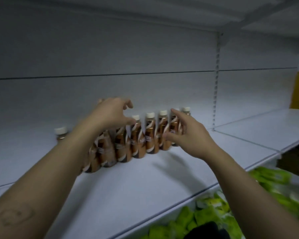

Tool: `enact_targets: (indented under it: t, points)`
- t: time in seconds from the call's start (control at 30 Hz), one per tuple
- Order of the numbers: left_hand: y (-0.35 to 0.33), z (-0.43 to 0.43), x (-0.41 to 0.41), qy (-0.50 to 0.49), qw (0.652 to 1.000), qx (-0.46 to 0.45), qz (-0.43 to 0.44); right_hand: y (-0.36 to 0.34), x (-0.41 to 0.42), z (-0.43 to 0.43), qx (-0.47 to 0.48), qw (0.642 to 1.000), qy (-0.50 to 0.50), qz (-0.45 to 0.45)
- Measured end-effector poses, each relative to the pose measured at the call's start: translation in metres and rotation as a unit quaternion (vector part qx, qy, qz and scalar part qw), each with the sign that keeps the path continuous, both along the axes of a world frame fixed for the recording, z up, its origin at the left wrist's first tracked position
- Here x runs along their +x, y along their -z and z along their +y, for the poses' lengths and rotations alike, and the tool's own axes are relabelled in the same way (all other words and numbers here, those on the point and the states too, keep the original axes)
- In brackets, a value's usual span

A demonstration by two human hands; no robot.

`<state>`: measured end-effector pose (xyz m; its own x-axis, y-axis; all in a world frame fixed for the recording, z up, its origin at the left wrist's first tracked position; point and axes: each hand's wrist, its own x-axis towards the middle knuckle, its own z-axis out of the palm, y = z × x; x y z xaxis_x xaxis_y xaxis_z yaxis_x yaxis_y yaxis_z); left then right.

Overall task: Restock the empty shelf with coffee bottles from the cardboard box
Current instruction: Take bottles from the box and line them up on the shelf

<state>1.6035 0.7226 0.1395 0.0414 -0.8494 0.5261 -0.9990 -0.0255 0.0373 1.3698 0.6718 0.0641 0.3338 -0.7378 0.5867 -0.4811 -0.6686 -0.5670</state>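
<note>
— We're facing a white metal shelf (162,180) with a pale back panel, dimly lit. Far left, we see a lone bottle (60,133) standing well apart from the others.

— Next comes our left hand (110,112), fingers curved and spread over the near end of the row of coffee bottles (151,135), pinching nothing that we can see. The row stands upright on the shelf, running back to the right.

— And our right hand (188,137) sits at the far end, fingers spread, thumb apparently on a bottle's front. Blur leaves the contact uncertain.

— Our worry is dominoes. The bottles touch, so a sideways shove from either hand could topple several. The smooth painted deck would let them slide or roll off the front onto the green packets (185,219) below.

— They look like slim, waisted plastic, with glossy brown sleeves, a cream swirl and pale caps. Narrow bases and tall bodies, so tippy, we'd judge.
</note>
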Motion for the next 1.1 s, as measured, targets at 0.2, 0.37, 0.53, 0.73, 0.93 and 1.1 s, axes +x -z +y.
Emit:
enact_targets:
  t: [0.2,0.37,0.53,0.73,0.93,1.1]
  points:
    - [0.015,0.023,0.082,-0.168,0.985,0.021,-0.018,0.037,0.043,-0.002,0.013,0.993,-0.117,-0.012]
    - [0.031,0.027,0.113,-0.226,0.973,0.035,-0.04,0.051,0.075,-0.006,0.024,0.992,-0.127,-0.008]
    - [0.032,0.019,0.12,-0.232,0.969,0.045,-0.072,0.032,0.129,-0.008,-0.007,0.989,-0.147,0.0]
    - [0.036,0.011,0.133,-0.201,0.976,0.008,-0.084,0.002,0.206,-0.02,-0.022,0.992,-0.125,0.016]
    - [0.034,0.003,0.137,-0.161,0.985,0.007,-0.067,-0.012,0.223,-0.039,-0.042,0.985,-0.129,0.105]
    - [0.03,0.009,0.136,-0.111,0.993,0.009,-0.03,-0.002,0.219,-0.036,-0.084,0.984,-0.119,0.1]
